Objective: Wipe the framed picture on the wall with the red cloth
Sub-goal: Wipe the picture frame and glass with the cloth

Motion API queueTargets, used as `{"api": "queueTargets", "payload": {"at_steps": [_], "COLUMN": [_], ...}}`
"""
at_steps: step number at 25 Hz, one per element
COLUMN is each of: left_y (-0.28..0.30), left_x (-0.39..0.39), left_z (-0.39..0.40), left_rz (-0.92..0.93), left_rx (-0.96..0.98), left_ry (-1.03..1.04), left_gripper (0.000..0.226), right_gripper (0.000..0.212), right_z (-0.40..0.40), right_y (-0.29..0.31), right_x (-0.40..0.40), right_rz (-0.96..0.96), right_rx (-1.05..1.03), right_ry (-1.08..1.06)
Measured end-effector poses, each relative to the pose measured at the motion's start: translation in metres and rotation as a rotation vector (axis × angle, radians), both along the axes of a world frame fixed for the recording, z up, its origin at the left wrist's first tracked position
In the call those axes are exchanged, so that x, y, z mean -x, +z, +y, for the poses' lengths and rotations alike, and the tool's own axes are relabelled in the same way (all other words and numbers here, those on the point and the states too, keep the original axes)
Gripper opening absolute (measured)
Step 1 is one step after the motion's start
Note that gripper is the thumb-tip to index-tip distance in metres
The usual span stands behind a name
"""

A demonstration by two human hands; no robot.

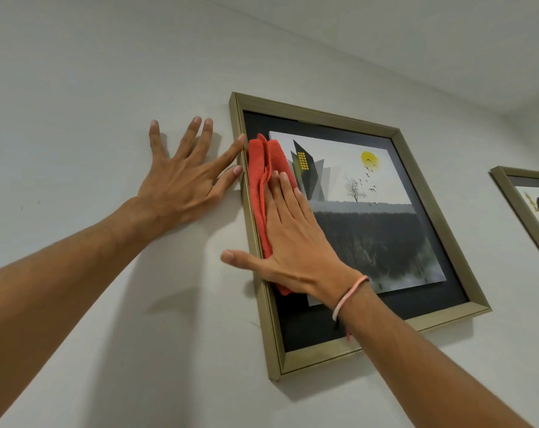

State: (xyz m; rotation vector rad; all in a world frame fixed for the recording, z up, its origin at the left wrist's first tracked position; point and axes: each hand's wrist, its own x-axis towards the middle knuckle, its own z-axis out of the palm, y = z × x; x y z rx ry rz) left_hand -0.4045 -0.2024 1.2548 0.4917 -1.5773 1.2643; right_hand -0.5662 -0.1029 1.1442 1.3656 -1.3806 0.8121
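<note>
A framed picture [416,168] with a dull gold frame hangs on the white wall, showing dark buildings, a yellow sun, birds and a bare tree. A red cloth [260,171] lies folded against the glass along the frame's left side. My right hand [296,242] presses flat on the cloth, fingers pointing up, thumb stretched left across the frame edge. My left hand [181,180] is spread flat on the wall just left of the frame, with its index finger and thumb touching the frame's left edge. The lower part of the cloth is hidden under my right palm.
A second gold-framed picture [521,193] hangs at the far right, cut off by the view's edge. The ceiling [416,41] meets the wall above. Bare white wall [77,118] stretches to the left and below.
</note>
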Motion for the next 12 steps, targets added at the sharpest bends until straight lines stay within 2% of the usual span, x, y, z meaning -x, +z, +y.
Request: {"api": "queueTargets", "payload": {"at_steps": [4, 8, 12], "left_y": [0.002, 0.001, 0.0], "left_x": [0.001, -0.001, -0.001], "left_z": [-0.001, 0.0, 0.001], "left_rz": [-0.005, -0.027, -0.041], "left_rx": [-0.01, 0.002, -0.012], "left_ry": [-0.032, -0.048, -0.054], "left_gripper": [0.07, 0.073, 0.072], "right_gripper": [0.138, 0.141, 0.141], "right_z": [0.005, 0.013, 0.018], "right_y": [-0.063, -0.136, -0.14], "right_x": [0.005, -0.01, -0.016], "right_rz": [0.056, -0.02, -0.059], "right_rx": [-0.002, -0.057, -0.098], "right_ry": [-0.029, -0.064, -0.069]}}
